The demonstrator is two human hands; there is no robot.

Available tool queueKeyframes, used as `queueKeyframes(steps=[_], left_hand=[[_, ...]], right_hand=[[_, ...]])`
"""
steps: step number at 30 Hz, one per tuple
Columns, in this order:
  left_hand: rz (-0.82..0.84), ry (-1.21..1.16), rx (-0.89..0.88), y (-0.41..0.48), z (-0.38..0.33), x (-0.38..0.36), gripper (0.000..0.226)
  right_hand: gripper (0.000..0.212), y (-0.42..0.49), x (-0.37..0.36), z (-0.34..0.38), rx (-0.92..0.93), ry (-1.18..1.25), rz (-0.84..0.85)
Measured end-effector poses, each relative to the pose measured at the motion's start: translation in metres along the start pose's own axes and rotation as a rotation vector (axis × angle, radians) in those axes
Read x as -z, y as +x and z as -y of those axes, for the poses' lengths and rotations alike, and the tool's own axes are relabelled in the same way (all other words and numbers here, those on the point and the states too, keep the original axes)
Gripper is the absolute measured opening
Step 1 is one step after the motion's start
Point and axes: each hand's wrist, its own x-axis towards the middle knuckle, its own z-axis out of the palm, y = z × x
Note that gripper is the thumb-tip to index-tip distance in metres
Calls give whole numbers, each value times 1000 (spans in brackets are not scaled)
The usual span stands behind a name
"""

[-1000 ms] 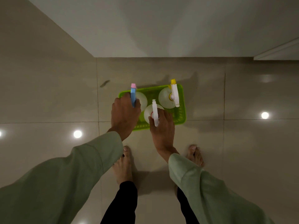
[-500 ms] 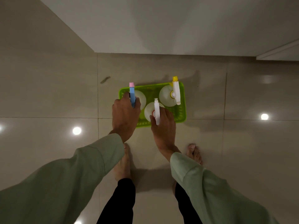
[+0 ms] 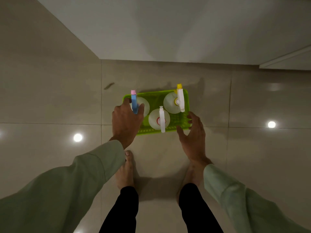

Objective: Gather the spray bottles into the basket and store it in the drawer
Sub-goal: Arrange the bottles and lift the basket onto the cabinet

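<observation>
Head view: basket [image 3: 185, 95] beside wall [image 3: 168, 31]

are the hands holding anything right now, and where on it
Left hand wraps the blue-trigger spray bottle just under its head. Right hand is open beside the green basket, holding nothing.
</observation>
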Motion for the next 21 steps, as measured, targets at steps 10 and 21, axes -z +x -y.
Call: queueKeyframes(steps=[10, 21], left_hand=[[22, 4, -36, -1, -6, -10, 32], [-25, -7, -87, -3, -3, -14, 32]], right_hand=[[60, 64, -20, 25, 38, -32, 57], [31, 65, -26, 27, 94, 26, -65]])
